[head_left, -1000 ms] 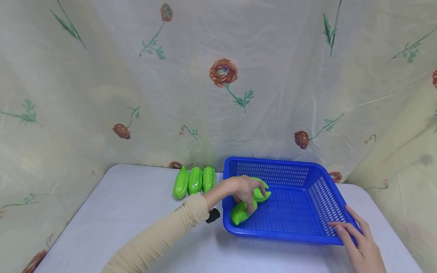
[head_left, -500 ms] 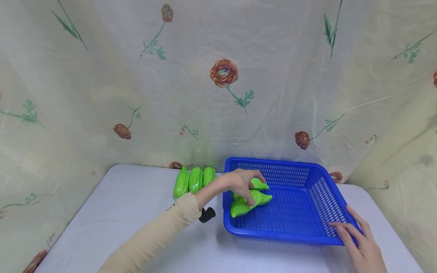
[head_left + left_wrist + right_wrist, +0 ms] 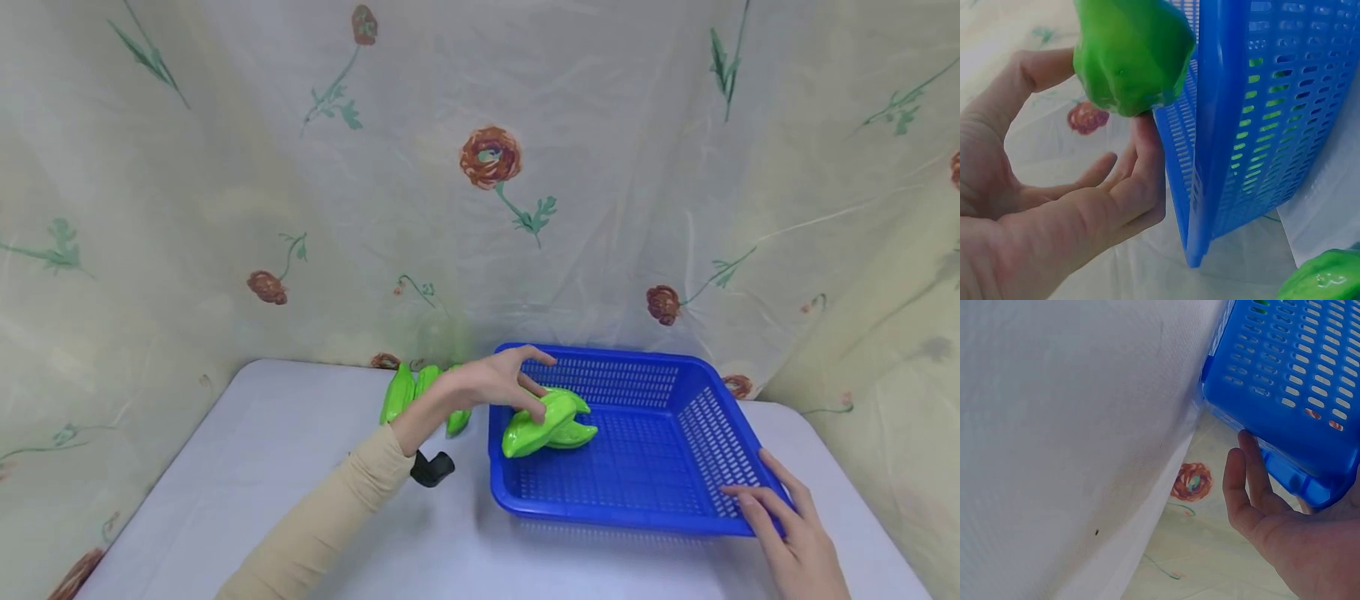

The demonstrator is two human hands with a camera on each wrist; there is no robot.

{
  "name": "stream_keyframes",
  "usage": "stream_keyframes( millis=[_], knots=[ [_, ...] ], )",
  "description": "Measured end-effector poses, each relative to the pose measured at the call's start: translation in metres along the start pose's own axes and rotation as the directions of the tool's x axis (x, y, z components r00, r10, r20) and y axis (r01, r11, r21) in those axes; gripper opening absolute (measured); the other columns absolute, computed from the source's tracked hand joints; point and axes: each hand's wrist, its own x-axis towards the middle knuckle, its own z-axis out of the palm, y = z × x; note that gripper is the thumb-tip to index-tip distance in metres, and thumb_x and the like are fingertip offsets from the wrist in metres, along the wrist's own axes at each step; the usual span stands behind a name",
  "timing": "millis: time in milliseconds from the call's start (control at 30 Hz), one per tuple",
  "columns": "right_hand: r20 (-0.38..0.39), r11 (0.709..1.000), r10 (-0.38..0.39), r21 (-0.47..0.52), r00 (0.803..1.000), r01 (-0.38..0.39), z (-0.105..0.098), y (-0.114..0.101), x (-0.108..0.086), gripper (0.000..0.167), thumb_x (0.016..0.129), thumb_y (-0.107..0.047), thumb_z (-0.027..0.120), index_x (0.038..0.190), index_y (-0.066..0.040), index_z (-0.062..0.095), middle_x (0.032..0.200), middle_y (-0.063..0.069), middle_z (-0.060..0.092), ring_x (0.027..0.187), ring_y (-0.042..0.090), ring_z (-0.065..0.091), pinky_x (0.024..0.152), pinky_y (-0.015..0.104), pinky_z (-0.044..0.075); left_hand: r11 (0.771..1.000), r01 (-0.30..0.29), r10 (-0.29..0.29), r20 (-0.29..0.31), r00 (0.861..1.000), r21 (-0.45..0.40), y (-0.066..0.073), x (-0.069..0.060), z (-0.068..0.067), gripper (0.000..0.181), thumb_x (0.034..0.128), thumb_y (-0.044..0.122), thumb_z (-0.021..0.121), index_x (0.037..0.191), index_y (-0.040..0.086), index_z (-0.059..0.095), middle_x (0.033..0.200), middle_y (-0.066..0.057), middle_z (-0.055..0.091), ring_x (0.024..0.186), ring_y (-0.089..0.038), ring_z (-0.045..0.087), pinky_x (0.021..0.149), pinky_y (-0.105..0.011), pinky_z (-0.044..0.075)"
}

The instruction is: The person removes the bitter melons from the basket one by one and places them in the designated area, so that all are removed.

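Note:
My left hand (image 3: 491,383) pinches a shiny, light green bitter gourd (image 3: 536,429) between thumb and fingers, over the left side of a blue plastic basket (image 3: 637,525). In the left wrist view, the lumpy end of this gourd hangs beside the basket rim (image 3: 1207,125). Other green gourds (image 3: 579,435) lie under and behind it in the basket, partly hidden. My right hand (image 3: 798,542) holds the basket's near right corner, fingers on both sides of the rim; in the right wrist view, two fingers lie along its outside (image 3: 1247,475).
Left of the basket, several green gourds (image 3: 397,396) stand in a row on the white-covered table (image 3: 300,467), partly hidden by my left hand. A black device (image 3: 431,469) sits at my left wrist. Behind the table hangs a flowered curtain (image 3: 585,250).
My left hand has taken hold of the gourd and raised it from the basket's bottom, moving slightly back and left. My right hand and the basket stay put.

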Motion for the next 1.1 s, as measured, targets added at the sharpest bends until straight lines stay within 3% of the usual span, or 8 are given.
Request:
stream_keyframes(
  millis=[133,267,333,500,633,767,967,1100],
  knots=[
    [-0.022,1.0,-0.018,0.002,1.0,0.018,0.002,0.002,-0.001,0.034,0.116,-0.027,0.05,0.128,-0.006,0.073,0.179,0.006,0.025,0.168,0.015,0.014,0.117,0.085,0.025,0.996,-0.004,0.001,-0.04,0.999,-0.087,-0.006,-0.006,-0.008,0.09,0.0875,0.004,0.081,0.166,0.012,0.037,0.151,-0.019,0.065,0.135,-0.027,0.068,0.097,-0.032,0.06],
    [-0.012,1.0,-0.011,0.0,1.0,0.011,0.002,0.003,-0.001,0.036,0.116,-0.028,0.048,0.129,-0.006,0.073,0.181,0.005,0.022,0.166,0.039,0.02,0.117,0.085,0.024,0.99,-0.004,-0.006,-0.076,0.997,-0.142,-0.015,-0.012,-0.016,0.084,0.091,0.009,0.081,0.165,0.013,0.041,0.156,-0.018,0.061,0.138,-0.028,0.065,0.109,-0.039,0.058],
    [-0.014,1.0,-0.013,0.001,1.0,0.013,0.002,0.004,-0.001,0.035,0.116,-0.028,0.048,0.129,-0.006,0.073,0.18,0.005,0.023,0.165,0.044,0.021,0.119,0.084,0.024,0.985,-0.01,-0.006,-0.092,0.996,-0.17,-0.02,-0.015,-0.019,0.08,0.0918,0.011,0.081,0.163,0.014,0.045,0.157,-0.017,0.06,0.142,-0.029,0.062,0.114,-0.043,0.056],
    [-0.028,1.0,-0.018,0.001,0.999,0.018,0.004,0.005,-0.002,0.034,0.116,-0.028,0.049,0.128,-0.008,0.073,0.18,0.001,0.024,0.168,0.022,0.017,0.125,0.078,0.021,0.969,-0.041,0.011,-0.127,0.992,-0.242,-0.034,-0.026,-0.027,0.071,0.0916,0.011,0.079,0.157,0.017,0.055,0.16,-0.013,0.058,0.149,-0.03,0.056,0.117,-0.047,0.054],
    [-0.022,1.0,-0.014,-0.003,1.0,0.014,0.005,0.006,-0.002,0.035,0.116,-0.028,0.048,0.129,-0.007,0.073,0.18,0.003,0.024,0.168,0.02,0.016,0.125,0.077,0.021,0.955,-0.061,0.015,-0.157,0.988,-0.291,-0.045,-0.035,-0.034,0.069,0.092,0.007,0.076,0.158,0.013,0.055,0.164,-0.013,0.054,0.154,-0.032,0.051,0.12,-0.046,0.052],
    [-0.024,1.0,-0.02,-0.005,1.0,0.02,0.005,0.007,-0.002,0.033,0.116,-0.027,0.049,0.128,-0.008,0.073,0.179,0.005,0.025,0.167,0.009,0.014,0.124,0.077,0.022,0.942,-0.058,-0.009,-0.198,0.98,-0.33,-0.056,-0.045,-0.044,0.067,0.0935,0.003,0.073,0.158,0.012,0.055,0.166,-0.016,0.051,0.157,-0.033,0.046,0.123,-0.047,0.048],
    [-0.007,1.0,0.0,-0.01,1.0,0.0,0.004,0.007,-0.001,0.037,0.116,-0.03,0.047,0.129,-0.007,0.073,0.18,0.004,0.022,0.168,0.032,0.017,0.117,0.085,0.025,0.922,-0.088,-0.028,-0.292,0.956,-0.377,-0.078,-0.059,-0.062,0.067,0.0949,0.002,0.069,0.16,0.009,0.051,0.167,-0.018,0.049,0.155,-0.034,0.048,0.129,-0.051,0.041],
    [-0.004,1.0,-0.004,-0.006,1.0,0.004,0.004,0.006,-0.001,0.037,0.116,-0.03,0.047,0.13,-0.006,0.072,0.18,0.005,0.023,0.168,0.026,0.016,0.121,0.082,0.023,0.907,-0.114,-0.057,-0.387,0.92,-0.406,-0.095,-0.07,-0.076,0.068,0.0949,0.003,0.067,0.16,0.006,0.049,0.166,-0.019,0.049,0.15,-0.033,0.052,0.131,-0.049,0.039]
  ],
)
